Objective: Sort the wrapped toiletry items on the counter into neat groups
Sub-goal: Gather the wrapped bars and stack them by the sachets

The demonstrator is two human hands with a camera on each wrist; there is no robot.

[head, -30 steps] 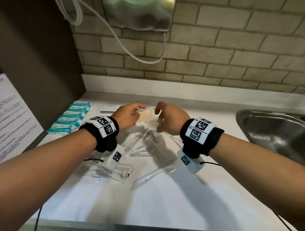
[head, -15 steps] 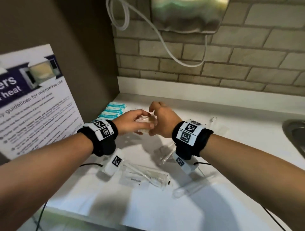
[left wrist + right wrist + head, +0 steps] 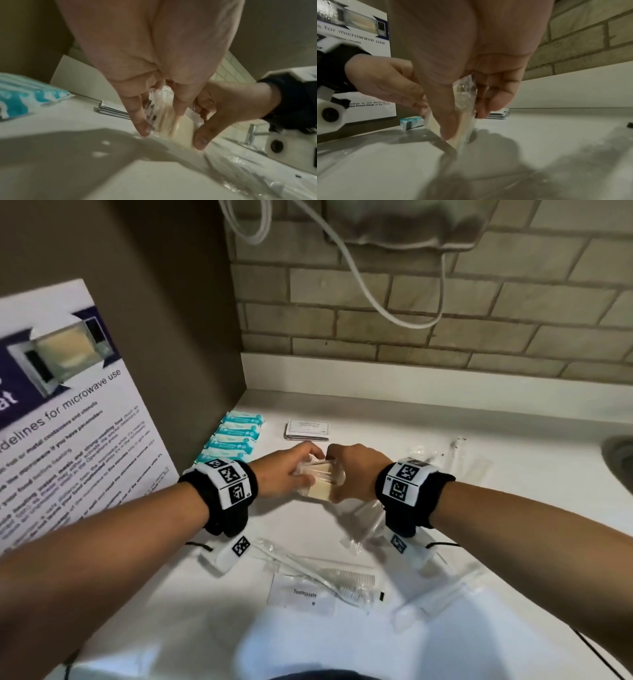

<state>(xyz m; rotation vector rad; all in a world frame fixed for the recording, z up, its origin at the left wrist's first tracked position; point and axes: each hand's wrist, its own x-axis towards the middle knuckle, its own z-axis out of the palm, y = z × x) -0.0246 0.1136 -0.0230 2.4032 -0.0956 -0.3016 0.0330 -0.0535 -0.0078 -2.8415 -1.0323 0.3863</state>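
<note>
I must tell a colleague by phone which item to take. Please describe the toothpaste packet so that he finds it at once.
Start at the white counter below the brick wall and come to its near edge. The toothpaste packet lies there, under a clear-wrapped comb. It alone is a flat white sachet printed "Toothpaste".

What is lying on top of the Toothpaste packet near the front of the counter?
A clear-wrapped toothbrush lies slantwise over the Toothpaste packet, with a wrapped comb overlapping its far edge. What the packet covers cannot be seen.
</note>
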